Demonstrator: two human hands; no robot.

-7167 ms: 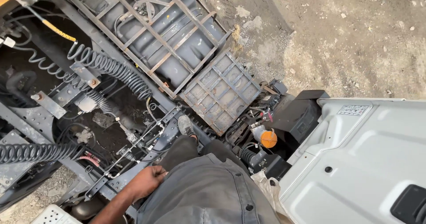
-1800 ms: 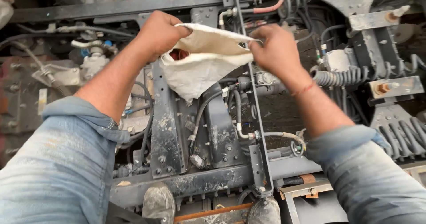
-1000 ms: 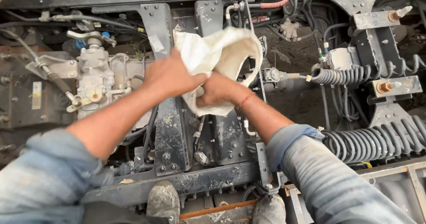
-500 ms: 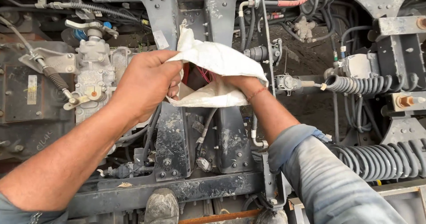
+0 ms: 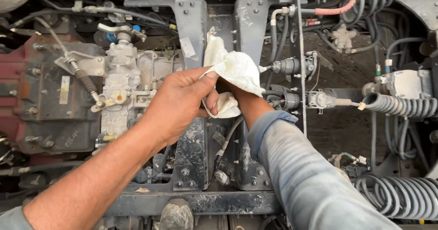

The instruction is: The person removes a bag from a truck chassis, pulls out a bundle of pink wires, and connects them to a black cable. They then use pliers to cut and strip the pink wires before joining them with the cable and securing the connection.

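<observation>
The view looks straight down into the dirty metal frame of a big vehicle, with brown dirt ground (image 5: 337,98) showing through the gaps on the right. Two dark grey steel plates with bolts (image 5: 196,157) run up and down in the middle. On the left sits a pale grey metal pump with levers (image 5: 121,91), and next to it a dark red engine block (image 5: 32,98). A small pale rectangle label (image 5: 65,89) is stuck upright on the dark face of that block. A small white sticker (image 5: 187,47) sits on the left steel plate, just above the hands. Black curly hoses (image 5: 401,196) lie at the bottom right, and more of them rest near a grey valve (image 5: 404,84) on the right side. A pink hose (image 5: 335,10) runs along the top.

The left hand (image 5: 175,104) is curled around a crumpled white cloth (image 5: 232,72). Its thumb presses on the top of the cloth and its fingers pinch the lower part, so it is closed and gripping. The cloth is in the middle, between the two steel plates and above them. The right hand is hidden under the cloth, so I cannot tell if it is open or closed. Only its wrist and a dusty blue sleeve (image 5: 310,175) show.
</observation>
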